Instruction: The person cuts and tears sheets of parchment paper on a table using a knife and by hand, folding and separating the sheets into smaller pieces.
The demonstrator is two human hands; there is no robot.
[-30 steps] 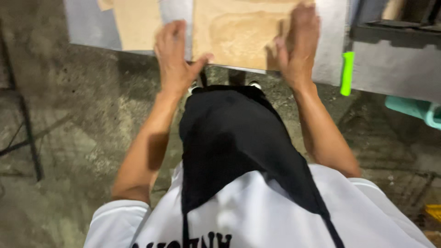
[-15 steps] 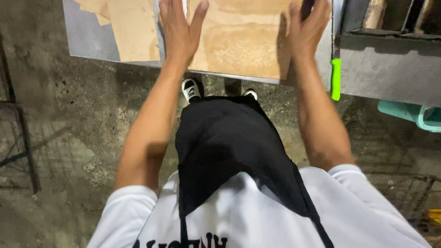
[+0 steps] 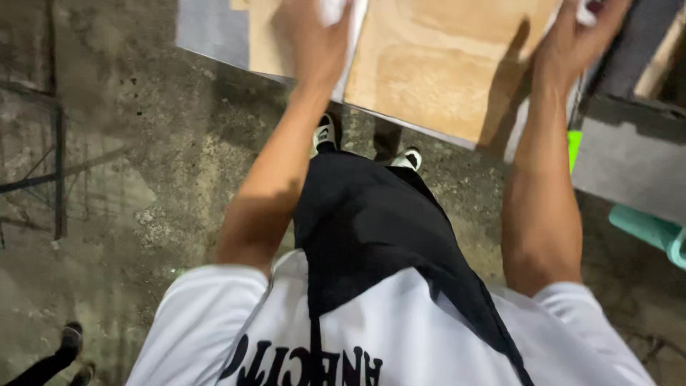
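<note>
Positioning step: left hand (image 3: pixel 314 43) and right hand (image 3: pixel 572 43) press flat on the plywood sheet (image 3: pixel 436 78) lying on the grey worktop (image 3: pixel 207 36); fingers cropped, grip indeterminate. Next move likely needs even two-handed pressure

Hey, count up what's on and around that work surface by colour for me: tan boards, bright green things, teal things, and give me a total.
Tan wooden boards: 2, the large board under the right hand and the board partly covered by the left hand
Bright green: 1, a green strip at the table edge
Teal: 1, a teal object at far right
Total: 4
</note>
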